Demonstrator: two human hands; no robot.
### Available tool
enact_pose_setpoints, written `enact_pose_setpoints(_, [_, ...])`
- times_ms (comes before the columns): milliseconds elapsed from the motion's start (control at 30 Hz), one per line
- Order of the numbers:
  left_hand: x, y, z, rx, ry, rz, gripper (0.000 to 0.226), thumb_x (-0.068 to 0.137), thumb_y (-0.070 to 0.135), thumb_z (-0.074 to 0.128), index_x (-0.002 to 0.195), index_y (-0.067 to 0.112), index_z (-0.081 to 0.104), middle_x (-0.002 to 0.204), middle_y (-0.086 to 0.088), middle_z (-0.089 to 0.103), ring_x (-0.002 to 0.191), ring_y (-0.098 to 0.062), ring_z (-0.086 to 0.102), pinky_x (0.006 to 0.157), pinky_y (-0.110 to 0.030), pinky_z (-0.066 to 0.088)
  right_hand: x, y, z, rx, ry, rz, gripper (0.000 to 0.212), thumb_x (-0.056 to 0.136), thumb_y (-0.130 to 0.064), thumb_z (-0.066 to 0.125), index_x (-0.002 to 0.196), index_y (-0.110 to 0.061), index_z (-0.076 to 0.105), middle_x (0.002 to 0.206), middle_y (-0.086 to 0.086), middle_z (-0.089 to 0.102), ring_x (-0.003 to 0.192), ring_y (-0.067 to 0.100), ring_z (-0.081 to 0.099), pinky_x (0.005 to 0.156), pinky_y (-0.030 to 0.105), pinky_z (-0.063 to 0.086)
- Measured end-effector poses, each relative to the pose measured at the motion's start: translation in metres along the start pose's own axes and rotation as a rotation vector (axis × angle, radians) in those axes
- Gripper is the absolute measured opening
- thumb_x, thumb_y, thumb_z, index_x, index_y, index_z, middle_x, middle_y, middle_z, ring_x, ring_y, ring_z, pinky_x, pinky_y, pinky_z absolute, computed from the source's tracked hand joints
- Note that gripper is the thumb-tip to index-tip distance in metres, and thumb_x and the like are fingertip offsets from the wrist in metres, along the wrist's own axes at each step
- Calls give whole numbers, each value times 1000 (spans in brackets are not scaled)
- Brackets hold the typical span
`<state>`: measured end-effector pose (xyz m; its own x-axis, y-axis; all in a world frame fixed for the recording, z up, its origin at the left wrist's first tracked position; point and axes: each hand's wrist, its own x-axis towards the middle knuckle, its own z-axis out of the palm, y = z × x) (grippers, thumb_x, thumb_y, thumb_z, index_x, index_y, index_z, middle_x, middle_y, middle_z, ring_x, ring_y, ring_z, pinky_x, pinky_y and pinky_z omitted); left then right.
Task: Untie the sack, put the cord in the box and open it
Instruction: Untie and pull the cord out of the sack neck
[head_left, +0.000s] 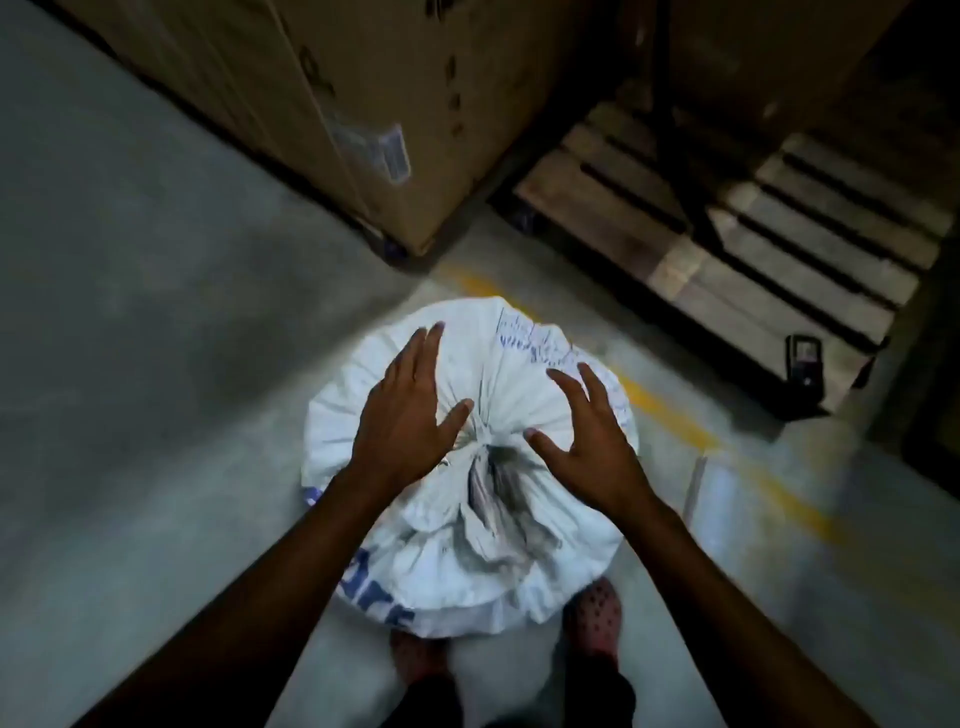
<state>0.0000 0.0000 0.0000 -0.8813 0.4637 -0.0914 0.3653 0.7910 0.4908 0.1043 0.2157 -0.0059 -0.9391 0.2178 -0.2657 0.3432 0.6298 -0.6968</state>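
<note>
A full white woven sack (524, 384) with blue print stands upright on the concrete floor between my feet. Its mouth is gathered and bound into a tight knot (485, 434) at the top centre, and the loose flap hangs toward me. The cord itself is too small to make out. My left hand (410, 410) hovers over the sack's left side with fingers spread, its thumb close to the knot. My right hand (587, 431) is spread over the right side, thumb pointing at the knot. Neither hand holds anything.
A large cardboard box (332, 104) stands at the back. A wooden pallet (727, 223) lies at the right rear, with a small dark device (803, 364) on its corner. A yellow floor line (670, 415) runs diagonally behind the sack. Open concrete floor lies to the left.
</note>
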Motion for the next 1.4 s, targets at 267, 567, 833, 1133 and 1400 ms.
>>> enact_pose_setpoints(267, [-19,-41,119,-468,55,-343,16,93,36,69,101,22,66,91,8,73,84,-7,68,78,-30,53,-4,89,111,360,229,249,53,77,-25,85,118,-24,53,103,0,63,88,15,64,79,32,54])
enact_pose_setpoints(567, [8,-60,146,-706,-171,-261,8,87,1,78,94,-2,79,99,-10,81,94,-10,74,89,-26,56,26,84,154,711,125,334,11,80,-17,79,90,-21,80,87,-4,80,87,13,76,82,42,61])
enact_pose_setpoints(833, [8,-68,154,-819,-69,-310,4,85,-3,78,86,-6,77,84,5,80,83,-4,72,81,-20,54,37,75,164,812,138,405,16,82,-13,82,95,-5,77,84,13,79,73,19,72,64,37,57])
enact_pose_setpoints(1133, [2,-79,174,-932,80,-386,8,92,4,73,87,3,79,91,-10,81,84,-10,70,80,-24,54,51,76,178,700,44,279,16,89,-22,61,92,-8,66,84,16,67,74,17,57,69,29,45])
enact_pose_setpoints(1400, [0,-78,179,-1032,139,-505,15,95,6,70,92,-8,75,78,-1,76,69,0,65,68,-14,50,52,75,176,710,111,293,8,96,-4,63,90,-8,66,79,6,67,65,8,58,62,21,47])
